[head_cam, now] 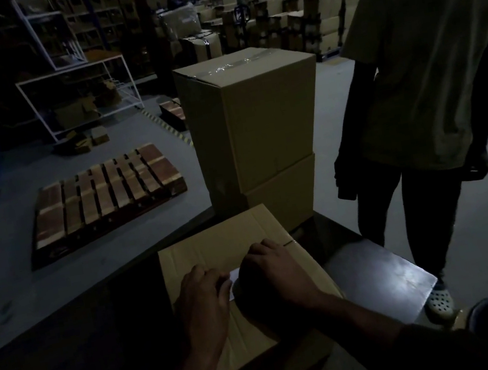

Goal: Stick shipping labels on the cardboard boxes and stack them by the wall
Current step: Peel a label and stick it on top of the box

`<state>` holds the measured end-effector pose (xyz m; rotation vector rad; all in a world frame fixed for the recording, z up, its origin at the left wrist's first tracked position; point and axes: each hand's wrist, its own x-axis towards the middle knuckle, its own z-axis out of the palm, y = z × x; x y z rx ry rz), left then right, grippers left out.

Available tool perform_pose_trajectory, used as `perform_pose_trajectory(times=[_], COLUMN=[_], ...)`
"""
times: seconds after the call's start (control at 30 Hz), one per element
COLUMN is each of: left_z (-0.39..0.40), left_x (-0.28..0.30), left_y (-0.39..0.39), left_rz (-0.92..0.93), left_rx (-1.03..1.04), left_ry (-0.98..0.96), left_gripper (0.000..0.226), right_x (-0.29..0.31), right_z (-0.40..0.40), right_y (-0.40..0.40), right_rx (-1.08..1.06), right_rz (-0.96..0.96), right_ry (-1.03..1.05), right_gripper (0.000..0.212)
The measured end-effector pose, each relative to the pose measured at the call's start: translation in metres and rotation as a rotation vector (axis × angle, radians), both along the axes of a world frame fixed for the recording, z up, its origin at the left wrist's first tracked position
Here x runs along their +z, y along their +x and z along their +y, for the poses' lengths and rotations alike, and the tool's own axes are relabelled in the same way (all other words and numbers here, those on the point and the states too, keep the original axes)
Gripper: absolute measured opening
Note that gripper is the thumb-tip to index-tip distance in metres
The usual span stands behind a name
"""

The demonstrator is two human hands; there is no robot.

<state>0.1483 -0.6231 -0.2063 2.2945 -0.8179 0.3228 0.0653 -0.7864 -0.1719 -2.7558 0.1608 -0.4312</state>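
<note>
A flat-topped cardboard box [214, 248] lies on the dark table [390, 276] in front of me. A white shipping label [234, 280] rests on its top face, mostly hidden under my hands. My left hand [202, 301] presses down on the label's left side, fingers bent. My right hand [275, 271] lies palm down over the label's right side. Behind this box, a tall taped cardboard box [256, 111] stands on a lower cardboard box [283, 194].
A person in a light shirt and dark trousers [424, 74] stands close on the right, beside the table. A wooden pallet [103, 198] lies on the grey floor to the left. White wire racks [75, 93] and many stacked cartons [288, 15] fill the dim background.
</note>
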Motion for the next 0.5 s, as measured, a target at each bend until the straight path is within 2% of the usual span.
perform_pose_trajectory(times=[0.1, 0.23, 0.4, 0.5], left_z=[0.000, 0.003, 0.005, 0.005], left_x=[-0.002, -0.004, -0.004, -0.003], left_y=[0.002, 0.008, 0.009, 0.009], left_rz=[0.013, 0.083, 0.145, 0.160], left_rx=[0.002, -0.014, -0.013, -0.014], left_ry=[0.002, -0.064, -0.116, -0.118], left_gripper=[0.004, 0.015, 0.017, 0.017], right_x=[0.000, -0.004, -0.012, -0.008], right_z=[0.003, -0.001, -0.006, -0.010], right_y=[-0.002, -0.003, 0.005, 0.005], right_rx=[0.000, -0.062, -0.113, -0.122], right_rz=[0.017, 0.015, 0.046, 0.026], right_ry=[-0.022, 0.006, 0.015, 0.033], right_gripper=[0.046, 0.033, 0.042, 0.033])
